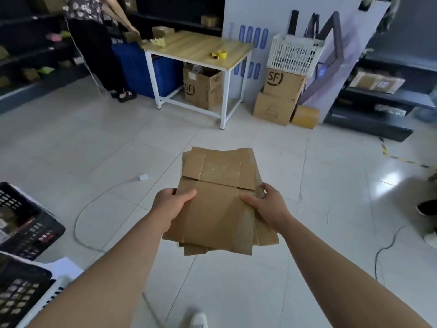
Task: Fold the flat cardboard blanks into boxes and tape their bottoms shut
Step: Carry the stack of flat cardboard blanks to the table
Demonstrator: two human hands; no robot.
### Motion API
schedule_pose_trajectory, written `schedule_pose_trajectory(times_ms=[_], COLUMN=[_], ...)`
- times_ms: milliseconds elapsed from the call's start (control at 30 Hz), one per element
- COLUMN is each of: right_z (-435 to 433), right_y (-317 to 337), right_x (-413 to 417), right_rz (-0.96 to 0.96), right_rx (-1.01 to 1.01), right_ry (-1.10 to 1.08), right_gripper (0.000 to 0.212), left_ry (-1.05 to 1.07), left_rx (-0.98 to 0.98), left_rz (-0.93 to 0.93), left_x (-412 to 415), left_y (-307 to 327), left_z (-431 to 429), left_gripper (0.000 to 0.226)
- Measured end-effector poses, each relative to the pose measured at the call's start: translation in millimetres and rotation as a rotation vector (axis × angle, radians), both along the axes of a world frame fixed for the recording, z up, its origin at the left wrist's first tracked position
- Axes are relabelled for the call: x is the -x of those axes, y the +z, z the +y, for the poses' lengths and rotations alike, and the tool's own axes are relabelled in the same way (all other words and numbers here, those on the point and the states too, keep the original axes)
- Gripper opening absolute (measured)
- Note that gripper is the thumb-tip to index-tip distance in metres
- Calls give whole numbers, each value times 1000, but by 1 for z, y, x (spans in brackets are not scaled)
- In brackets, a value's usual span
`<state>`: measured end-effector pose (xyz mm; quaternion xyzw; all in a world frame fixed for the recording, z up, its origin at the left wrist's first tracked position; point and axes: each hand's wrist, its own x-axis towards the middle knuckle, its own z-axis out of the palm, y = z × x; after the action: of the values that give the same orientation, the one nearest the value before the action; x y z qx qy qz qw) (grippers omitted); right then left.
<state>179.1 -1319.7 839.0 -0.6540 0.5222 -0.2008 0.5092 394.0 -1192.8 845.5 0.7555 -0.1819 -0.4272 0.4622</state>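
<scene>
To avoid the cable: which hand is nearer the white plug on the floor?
Left. The left hand grips the stack on the side toward the white plug; the right hand grips the far side.

1. "SF", in a dark rounded logo, stands on the open cardboard box point(203, 91) under the wooden table point(194, 46).
2. "SF" also stands on the upper stacked box point(283, 86) right of the table, beneath a white basket point(295, 54).
3. The basket's lettering is too blurred to read.
</scene>
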Motion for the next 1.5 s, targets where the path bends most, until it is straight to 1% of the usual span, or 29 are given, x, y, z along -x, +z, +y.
schedule_pose_trajectory(times_ms=[200,367,433,533,600,733,867,1000,1100,1233,1333,1500], right_z=[-106,-216,-264,-340,-387,-470,-538,-609,-663,-733,-779,-843], right_y=[3,-8,-9,-4,1,11,12,8,9,15,20,22], right_x=[-51,-97,-116,-147,-167,-210,-253,-306,-355,-425,-475,-543], right_rz=[-2,5,13,67,78,89,104,115,121,115,100,86], right_rx=[7,18,24,51,61,74,66,76,79,65,38,27], right_ry=[-20,-18,-6,7,18,59,65,56,38,17,-2,-45], right_gripper=[44,49,57,80,85,77,77,69,75,78,80,78], left_ry=[-33,-3,12,50,69,116,110,92,78,64,30,-2], left_rx=[-5,-6,0,6,14,21,17,17,37,54,37,0], left_rz=[-1,-23,-28,-33,-31,-41,-23,-32,-24,-4,-10,-16], left_x=[-55,-98,-115,-143,-159,-194,-236,-291,-341,-413,-467,-541], left_y=[0,-5,-5,-2,3,10,11,8,10,20,28,33], left_z=[-111,-218,-264,-334,-377,-453,-522,-597,-653,-725,-776,-849], left_gripper=[32,30,29,28,30,31,29,26,24,27,21,29])
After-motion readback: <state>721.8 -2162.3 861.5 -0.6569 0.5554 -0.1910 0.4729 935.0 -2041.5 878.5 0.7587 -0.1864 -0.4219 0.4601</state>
